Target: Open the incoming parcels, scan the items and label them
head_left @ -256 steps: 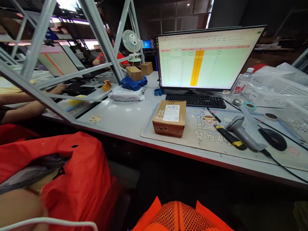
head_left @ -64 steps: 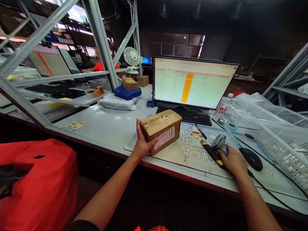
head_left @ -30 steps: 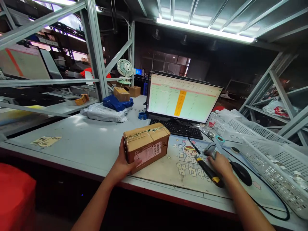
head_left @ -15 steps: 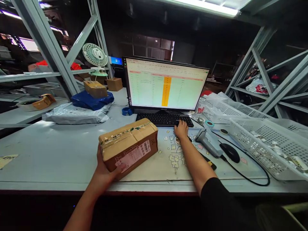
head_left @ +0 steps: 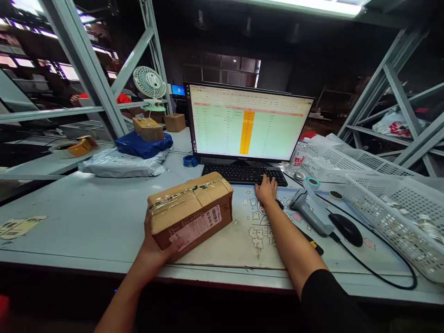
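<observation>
Looks like the keying step: right hand (head_left: 266,190) fingers spread on the keyboard (head_left: 236,173), left hand (head_left: 154,252) gripping the cardboard box (head_left: 192,215) by its end, just left of centre frame. Next press probably calls for a steady left hold. Box is brown, shiny tape (head_left: 180,194) on top, barcode label (head_left: 199,225) on the near side.

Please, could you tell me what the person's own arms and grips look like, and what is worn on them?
The left grip is a bare, ungloved hand, and the right grip is too; nothing shows on either wrist. A black fabric sleeve ends near the right elbow, leaving the right forearm uncovered. The left forearm is uncovered as far as it shows.
</observation>
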The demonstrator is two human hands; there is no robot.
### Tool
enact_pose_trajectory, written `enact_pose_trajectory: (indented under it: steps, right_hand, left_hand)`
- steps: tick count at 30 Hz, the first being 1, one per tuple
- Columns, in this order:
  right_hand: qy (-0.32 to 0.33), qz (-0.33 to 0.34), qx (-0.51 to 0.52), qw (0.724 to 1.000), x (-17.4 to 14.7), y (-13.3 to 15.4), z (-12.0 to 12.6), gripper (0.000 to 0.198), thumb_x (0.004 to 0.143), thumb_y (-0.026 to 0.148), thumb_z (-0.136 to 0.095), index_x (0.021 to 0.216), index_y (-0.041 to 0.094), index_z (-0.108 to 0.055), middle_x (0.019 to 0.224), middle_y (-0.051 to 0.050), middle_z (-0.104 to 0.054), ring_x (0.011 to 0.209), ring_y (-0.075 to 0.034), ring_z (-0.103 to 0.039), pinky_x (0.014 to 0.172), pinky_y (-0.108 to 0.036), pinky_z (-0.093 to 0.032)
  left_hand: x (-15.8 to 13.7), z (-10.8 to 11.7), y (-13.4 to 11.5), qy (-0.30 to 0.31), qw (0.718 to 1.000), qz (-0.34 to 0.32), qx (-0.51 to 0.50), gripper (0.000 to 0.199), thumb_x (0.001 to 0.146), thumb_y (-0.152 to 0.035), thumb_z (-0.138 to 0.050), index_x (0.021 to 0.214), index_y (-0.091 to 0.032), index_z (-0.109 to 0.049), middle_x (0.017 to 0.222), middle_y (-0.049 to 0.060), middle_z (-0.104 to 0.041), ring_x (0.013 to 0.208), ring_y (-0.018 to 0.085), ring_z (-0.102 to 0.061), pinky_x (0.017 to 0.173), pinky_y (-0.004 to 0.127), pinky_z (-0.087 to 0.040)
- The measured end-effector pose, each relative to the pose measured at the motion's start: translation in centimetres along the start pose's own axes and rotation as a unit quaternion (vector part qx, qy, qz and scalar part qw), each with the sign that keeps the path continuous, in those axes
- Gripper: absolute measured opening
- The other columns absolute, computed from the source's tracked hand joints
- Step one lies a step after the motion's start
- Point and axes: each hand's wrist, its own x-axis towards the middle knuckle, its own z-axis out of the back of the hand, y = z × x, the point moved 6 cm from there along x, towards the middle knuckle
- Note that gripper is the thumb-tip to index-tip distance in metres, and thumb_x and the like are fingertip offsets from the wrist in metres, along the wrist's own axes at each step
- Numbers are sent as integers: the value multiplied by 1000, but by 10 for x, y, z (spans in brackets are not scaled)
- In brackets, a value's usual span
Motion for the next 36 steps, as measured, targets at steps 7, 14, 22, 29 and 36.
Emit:
enact_pose_trajectory:
  steps: [7, 14, 22, 29, 36]
  right_hand:
    - [4, -6, 3, 1000, -3, 1, 0, 78, 108, 37, -47, 174, 4, -23, 173, -22, -40, 168, -39, -18, 136, -49, -10]
    - [33, 27, 28, 999, 1, 2, -5, 73, 107, 36, -45, 175, 15, -29, 177, -13, -37, 169, -37, -16, 134, -65, -11]
    - [-47, 85, 67, 993, -12, 15, 41, 62, 106, 28, -43, 163, 6, -46, 169, -19, -47, 161, -34, -34, 131, -49, -25]
    - [-35, 79, 74, 994, -54, -12, 106, 41, 107, 41, -56, 140, 20, -71, 121, -11, -80, 112, -28, -74, 97, -38, -53]
    - [59, 29, -51, 997, -170, -101, 83, 42, 104, 33, -61, 140, 14, -71, 149, -21, -66, 132, -39, -65, 107, -47, -53]
  left_hand:
    - [-2, -6, -9, 8, 999, 6, -46, 148, 65, -52, -99, 179, -30, -8, 174, 14, -41, 158, 39, -45, 133, 53, -37]
    - [0, -5, -6, 26, 998, 1, -53, 149, 66, -49, -100, 179, -30, -5, 175, 16, -40, 159, 38, -44, 135, 55, -32]
    - [9, -1, 4, 50, 998, -12, -44, 138, 74, -61, -94, 178, -26, -10, 175, 18, -37, 159, 40, -42, 135, 54, -34]
    - [12, 4, 4, 29, 999, 33, -8, 121, 71, -67, -93, 168, -20, -39, 158, 20, -59, 147, 40, -57, 127, 51, -47]
    - [14, -1, -1, 22, 998, 44, -32, 143, 52, -65, -101, 170, -17, -36, 157, 20, -60, 145, 42, -58, 126, 55, -46]
